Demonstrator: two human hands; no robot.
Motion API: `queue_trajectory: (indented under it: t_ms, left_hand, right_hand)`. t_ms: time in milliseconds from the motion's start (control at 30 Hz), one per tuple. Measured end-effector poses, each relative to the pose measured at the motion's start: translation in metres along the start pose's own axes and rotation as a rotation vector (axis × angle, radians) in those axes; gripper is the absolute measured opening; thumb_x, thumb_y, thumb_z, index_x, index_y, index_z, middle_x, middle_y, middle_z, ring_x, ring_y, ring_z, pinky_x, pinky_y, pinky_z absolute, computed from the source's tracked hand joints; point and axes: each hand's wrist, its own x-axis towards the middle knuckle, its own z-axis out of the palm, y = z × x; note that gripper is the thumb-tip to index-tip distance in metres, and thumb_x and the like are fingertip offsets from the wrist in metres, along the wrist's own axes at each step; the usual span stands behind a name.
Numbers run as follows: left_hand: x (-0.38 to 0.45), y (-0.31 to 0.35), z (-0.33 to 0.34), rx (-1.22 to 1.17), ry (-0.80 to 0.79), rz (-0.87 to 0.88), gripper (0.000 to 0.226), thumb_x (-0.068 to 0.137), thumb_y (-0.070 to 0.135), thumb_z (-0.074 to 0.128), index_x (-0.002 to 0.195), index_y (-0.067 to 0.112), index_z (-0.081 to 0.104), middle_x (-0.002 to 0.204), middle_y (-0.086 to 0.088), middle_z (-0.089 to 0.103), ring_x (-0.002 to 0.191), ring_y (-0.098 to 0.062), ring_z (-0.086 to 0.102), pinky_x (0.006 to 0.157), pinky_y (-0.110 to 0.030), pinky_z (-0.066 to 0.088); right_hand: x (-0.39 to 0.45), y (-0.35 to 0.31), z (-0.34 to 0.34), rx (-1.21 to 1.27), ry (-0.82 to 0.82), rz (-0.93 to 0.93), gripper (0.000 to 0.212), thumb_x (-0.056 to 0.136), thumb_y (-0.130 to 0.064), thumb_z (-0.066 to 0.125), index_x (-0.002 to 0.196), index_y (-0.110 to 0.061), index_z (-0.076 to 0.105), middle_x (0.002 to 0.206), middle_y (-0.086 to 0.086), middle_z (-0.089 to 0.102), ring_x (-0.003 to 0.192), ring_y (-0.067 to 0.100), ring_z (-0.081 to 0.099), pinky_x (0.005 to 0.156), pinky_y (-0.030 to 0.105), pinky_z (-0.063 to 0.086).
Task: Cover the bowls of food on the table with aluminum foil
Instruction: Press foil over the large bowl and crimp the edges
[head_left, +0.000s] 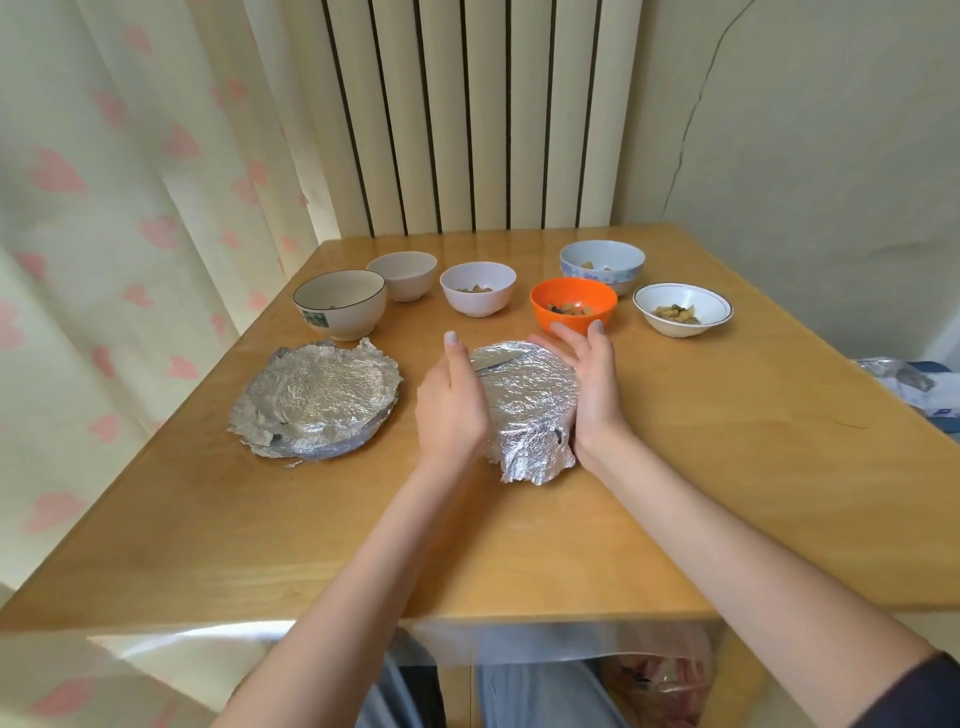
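Wooden table (675, 467) bears a foil-covered bowl (527, 395) between left grip (452, 405) and right grip (592, 384), both spread, pressing its sides.

foil (524, 400): crinkled silver
bench (675, 467): honey-coloured wood
orange bowl (573, 303): bright orange
rimmed bowl (682, 308): white, thin dark rim line
patterned bowl (602, 267): pale blue with blue print
curtain (130, 208): cream with pink hearts

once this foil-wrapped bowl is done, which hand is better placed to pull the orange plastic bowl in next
Probably the right hand. Its straight fingers press the side of the foil-wrapped bowl with their tips just short of the orange plastic bowl. The left hand presses the opposite side, farther from it.
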Motion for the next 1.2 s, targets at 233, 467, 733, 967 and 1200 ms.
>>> queue_trajectory:
  t_ms: [233, 467, 733, 967, 1200]
  left_hand:
    - [0.038, -0.009, -0.030, -0.071, -0.194, 0.152, 0.069, 0.092, 0.069, 0.021, 0.127, 0.024, 0.060, 0.132, 0.005, 0.060, 0.125, -0.007, 0.050, 0.108, -0.030, 0.033]
    - [0.047, -0.011, -0.011, 0.021, -0.407, 0.021, 0.057, 0.098, 0.065, 0.021, 0.096, 0.036, 0.069, 0.116, 0.002, 0.069, 0.110, -0.013, 0.062, 0.108, -0.039, 0.040]
    - [0.025, -0.007, 0.001, 0.046, -0.112, -0.017, 0.071, 0.100, 0.059, 0.014, 0.099, 0.015, 0.068, 0.116, -0.013, 0.066, 0.110, -0.029, 0.057, 0.102, -0.042, 0.041]
    - [0.033, -0.010, -0.008, -0.028, -0.179, -0.056, 0.074, 0.099, 0.061, 0.013, 0.131, 0.012, 0.059, 0.136, -0.007, 0.057, 0.128, -0.023, 0.050, 0.112, -0.039, 0.033]
    - [0.052, -0.006, -0.012, -0.041, -0.459, 0.090, 0.080, 0.079, 0.076, 0.020, 0.124, 0.025, 0.062, 0.133, 0.005, 0.060, 0.127, -0.010, 0.051, 0.115, -0.039, 0.031]
  right_hand:
    - [-0.024, 0.014, 0.002, -0.074, 0.370, -0.053, 0.044, 0.100, -0.039, 0.032, 0.134, -0.018, 0.049, 0.141, -0.002, 0.048, 0.117, 0.007, 0.045, 0.105, 0.028, 0.032]
    - [-0.017, 0.025, 0.022, -0.184, 0.362, -0.131, 0.038, 0.100, -0.036, 0.029, 0.121, -0.025, 0.058, 0.131, -0.003, 0.057, 0.116, 0.013, 0.051, 0.106, 0.037, 0.035]
    - [0.005, 0.015, 0.007, -0.082, 0.167, -0.070, 0.044, 0.102, -0.041, 0.028, 0.111, -0.017, 0.063, 0.127, 0.011, 0.060, 0.113, 0.023, 0.059, 0.100, 0.039, 0.046]
    - [0.005, 0.008, -0.003, -0.035, 0.078, -0.031, 0.055, 0.102, -0.045, 0.023, 0.131, -0.009, 0.052, 0.131, 0.007, 0.056, 0.113, 0.016, 0.055, 0.088, 0.023, 0.045]
    - [0.003, 0.016, 0.007, -0.217, 0.176, -0.162, 0.049, 0.092, -0.056, 0.030, 0.110, -0.027, 0.064, 0.127, -0.001, 0.061, 0.116, 0.013, 0.054, 0.099, 0.030, 0.042]
